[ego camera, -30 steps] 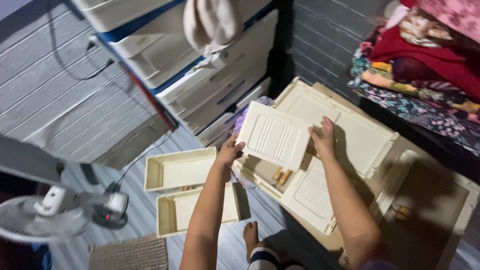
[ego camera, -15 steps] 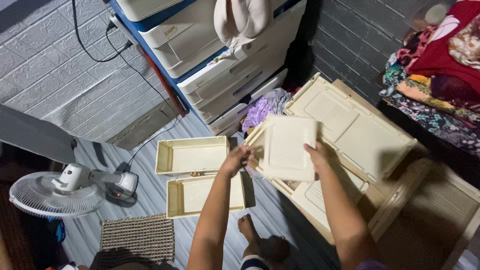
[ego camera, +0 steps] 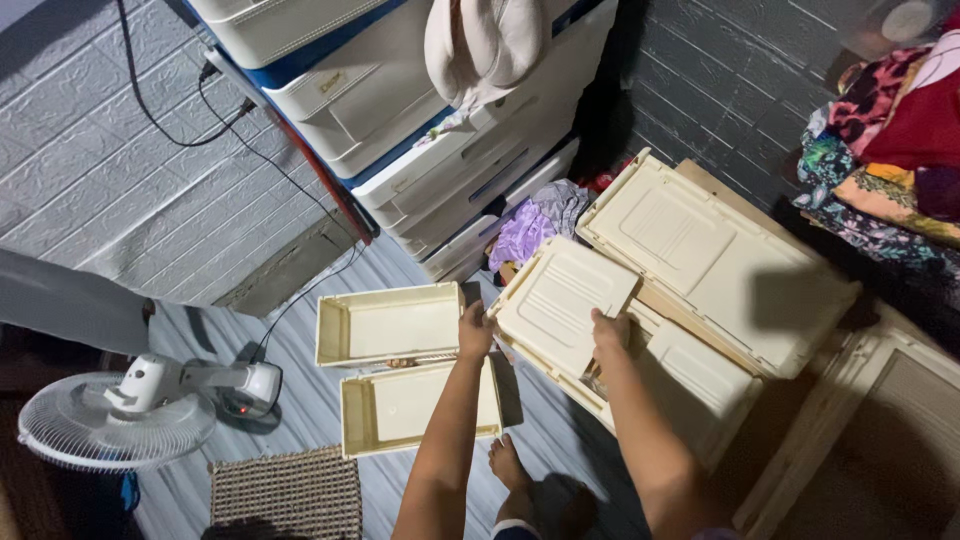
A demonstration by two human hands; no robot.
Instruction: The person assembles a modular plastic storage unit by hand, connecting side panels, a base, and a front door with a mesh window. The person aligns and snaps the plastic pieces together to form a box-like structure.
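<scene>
Cream plastic panel (ego camera: 560, 305) held tilted above the panel stack, btwn both hands. Left hand (ego camera: 476, 332) closed on its left edge; right hand (ego camera: 608, 330) closed on its lower right edge. Judged light, stiff, smooth; edge grips suit. Count: 2 trays (ego camera: 390, 322), 1 fan (ego camera: 110, 420), 1 mat (ego camera: 285, 492).

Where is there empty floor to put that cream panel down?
Bare grey floor shows between the white fan, the wall and the two cream trays. Another strip lies between the lower tray and the stacked cream panels. It is crowded right, where both hands hold the panel.
</scene>
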